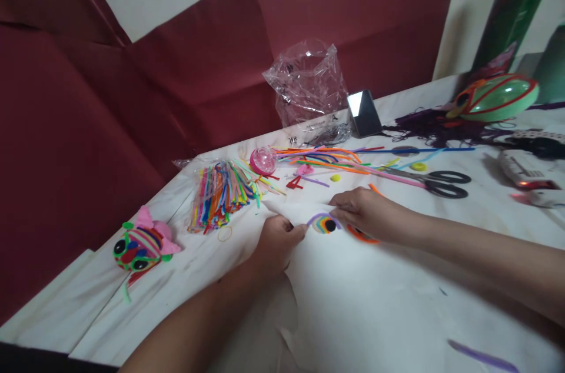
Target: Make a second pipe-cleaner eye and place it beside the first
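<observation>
A purple pipe cleaner [318, 215] arches over the top of a round eye [324, 224] with coloured stripes and a black pupil. My left hand [279, 239] pinches the arch's left end between thumb and fingers. At its right end, the fingers of my right hand [366, 212] are closed on it. A second piece, orange-edged and dark in the middle [362, 235], lies just below my right hand, partly covered by it. Beneath both hands is a large sheet of white paper [344, 296] with a torn or cut left edge.
On the left sits a pink fish-like craft figure [143, 240]. Behind are a bag of pipe cleaners [223, 193], a pink ball [263, 161], scissors [445, 183], a phone [364, 114] and a clear plastic bag [309, 85]. A green balloon-like figure [503, 97] rests at far right.
</observation>
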Tool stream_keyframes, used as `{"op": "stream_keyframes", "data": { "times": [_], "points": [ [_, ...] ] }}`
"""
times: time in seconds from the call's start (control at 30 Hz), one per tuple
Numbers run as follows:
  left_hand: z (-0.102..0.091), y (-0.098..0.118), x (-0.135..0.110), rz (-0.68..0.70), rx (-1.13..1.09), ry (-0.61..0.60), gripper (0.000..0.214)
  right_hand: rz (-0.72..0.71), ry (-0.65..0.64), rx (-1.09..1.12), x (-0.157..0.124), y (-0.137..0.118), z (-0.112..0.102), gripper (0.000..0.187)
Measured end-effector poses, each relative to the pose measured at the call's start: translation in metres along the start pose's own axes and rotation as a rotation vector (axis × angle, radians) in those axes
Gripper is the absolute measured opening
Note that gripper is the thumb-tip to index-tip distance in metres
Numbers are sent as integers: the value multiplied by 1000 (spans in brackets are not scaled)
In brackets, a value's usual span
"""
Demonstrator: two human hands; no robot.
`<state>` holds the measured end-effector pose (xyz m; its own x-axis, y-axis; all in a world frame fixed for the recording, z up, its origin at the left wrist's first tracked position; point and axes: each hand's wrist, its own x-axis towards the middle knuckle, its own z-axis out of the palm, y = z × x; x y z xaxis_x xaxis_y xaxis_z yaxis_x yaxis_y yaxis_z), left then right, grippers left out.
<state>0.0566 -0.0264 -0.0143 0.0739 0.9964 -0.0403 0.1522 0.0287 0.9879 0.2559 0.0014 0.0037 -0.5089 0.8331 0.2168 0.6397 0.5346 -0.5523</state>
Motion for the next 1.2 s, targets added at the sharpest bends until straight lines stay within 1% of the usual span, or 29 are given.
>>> {"op": "stream_keyframes", "data": {
  "times": [0.07,0.17,0.27,0.47,0.6,0.73,0.8,0.93,1.2],
  "points": [
    [-1,0,-1,4,63,32,24,3,12,0,0,1,1,23],
    [-1,4,-3,-26,152,95,30,8,34,2,0,2,3,25],
    [0,8,-4,-47,183,130,36,35,46,-2,-1,2,2,26],
    [2,11,-4,-49,213,131,38,55,23,20,0,3,3,25],
    [3,12,-3,-61,241,136,38,28,41,34,1,5,5,22],
    [4,13,-3,-48,250,136,36,28,59,7,2,2,5,18],
    [4,14,-2,-51,281,159,35,25,65,-14,2,0,4,17],
    [4,14,-1,-85,327,167,36,11,76,-54,4,1,6,17],
    [8,19,-5,-128,298,147,33,-23,82,-88,5,5,10,18]
  ]
}}
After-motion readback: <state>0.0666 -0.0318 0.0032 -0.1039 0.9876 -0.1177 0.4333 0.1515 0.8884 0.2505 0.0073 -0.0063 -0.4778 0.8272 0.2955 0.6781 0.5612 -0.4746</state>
